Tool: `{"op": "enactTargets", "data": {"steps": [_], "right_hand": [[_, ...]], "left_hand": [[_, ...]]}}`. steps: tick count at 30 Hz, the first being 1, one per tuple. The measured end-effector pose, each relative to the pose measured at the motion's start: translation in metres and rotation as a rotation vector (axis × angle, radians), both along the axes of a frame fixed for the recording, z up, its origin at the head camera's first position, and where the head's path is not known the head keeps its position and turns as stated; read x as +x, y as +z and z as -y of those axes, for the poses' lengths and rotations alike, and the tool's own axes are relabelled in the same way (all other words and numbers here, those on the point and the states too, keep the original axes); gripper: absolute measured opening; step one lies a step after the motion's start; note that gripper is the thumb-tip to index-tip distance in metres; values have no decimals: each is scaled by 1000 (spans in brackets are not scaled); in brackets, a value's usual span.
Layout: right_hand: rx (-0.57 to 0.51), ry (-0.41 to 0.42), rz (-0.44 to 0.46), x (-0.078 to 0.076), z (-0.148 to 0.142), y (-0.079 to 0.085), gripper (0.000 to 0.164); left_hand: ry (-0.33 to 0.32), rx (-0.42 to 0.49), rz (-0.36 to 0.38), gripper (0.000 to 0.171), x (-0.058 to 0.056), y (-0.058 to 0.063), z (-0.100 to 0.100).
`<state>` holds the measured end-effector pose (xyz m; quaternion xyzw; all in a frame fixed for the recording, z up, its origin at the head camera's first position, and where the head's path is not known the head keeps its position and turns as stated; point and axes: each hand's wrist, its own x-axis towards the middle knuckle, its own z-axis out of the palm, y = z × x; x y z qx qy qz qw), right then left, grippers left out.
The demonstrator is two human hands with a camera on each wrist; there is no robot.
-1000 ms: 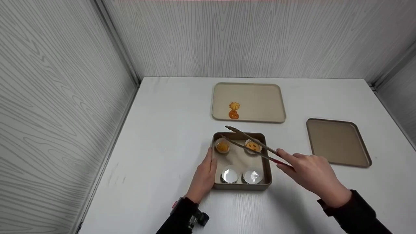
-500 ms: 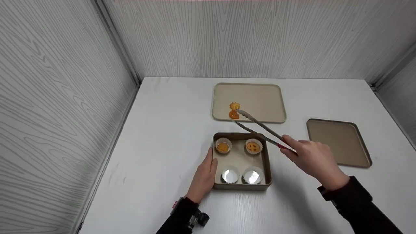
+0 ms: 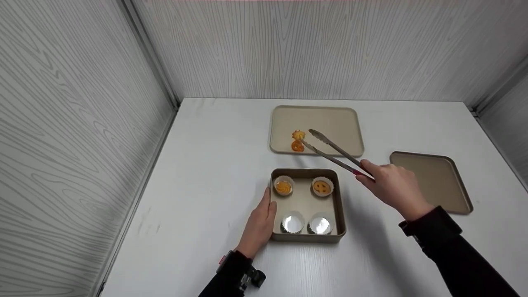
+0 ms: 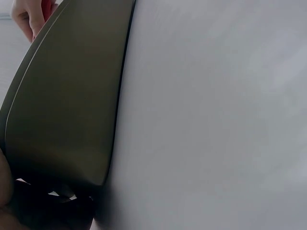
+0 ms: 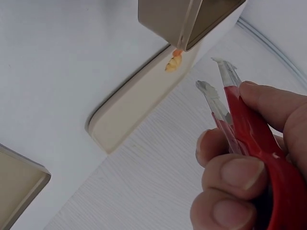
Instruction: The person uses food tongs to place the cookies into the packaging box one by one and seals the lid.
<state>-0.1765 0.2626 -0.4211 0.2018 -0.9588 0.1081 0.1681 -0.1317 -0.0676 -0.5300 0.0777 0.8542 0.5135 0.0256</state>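
My left hand point(image 3: 259, 222) rests with straight fingers along the left wall of a square baking tin point(image 3: 303, 206). In the left wrist view the tin's side wall point(image 4: 67, 105) fills the left. Inside stand a paper cup with a swirled cookie point(image 3: 283, 187), another with a holed round cookie point(image 3: 322, 187), and two shiny cups point(image 3: 293, 222) in front. My right hand point(image 3: 394, 185) grips red-handled tongs point(image 5: 249, 120), their arms spread. The tips reach over the back tray point(image 3: 334, 119), one close beside a flower-shaped cookie point(image 3: 298, 135) and a pretzel-like cookie point(image 3: 297, 145).
A brown square tray point(image 3: 431, 177) lies on the right of the white table point(image 3: 198, 173), partly behind my right forearm. Wood-grain panels point(image 3: 264, 49) stand at the back and sides.
My right hand has carried the tongs up and away from over the tin to the back tray, and their tips have spread wider. My left hand has stayed at the tin.
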Motion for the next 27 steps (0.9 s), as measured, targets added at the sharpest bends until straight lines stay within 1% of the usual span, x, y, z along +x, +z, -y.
{"op": "enactTargets", "data": {"steps": [7, 9, 15, 23, 27], "right_hand": [[16, -43, 96, -14, 2, 2, 24], [20, -53, 118, -18, 3, 2, 24], [24, -61, 161, -30, 8, 0, 29], [29, -74, 217, -45, 15, 0, 31], [39, -77, 249, -50, 16, 0, 31]], "left_hand": [[4, -9, -6, 55, -1, -1, -1], [3, -8, 4, 56, 0, -1, -1], [2, -2, 32, 56, 1, -2, 0], [7, -5, 16, 56, 0, -4, 0], [5, -5, 6, 57, 0, -3, 0]]}}
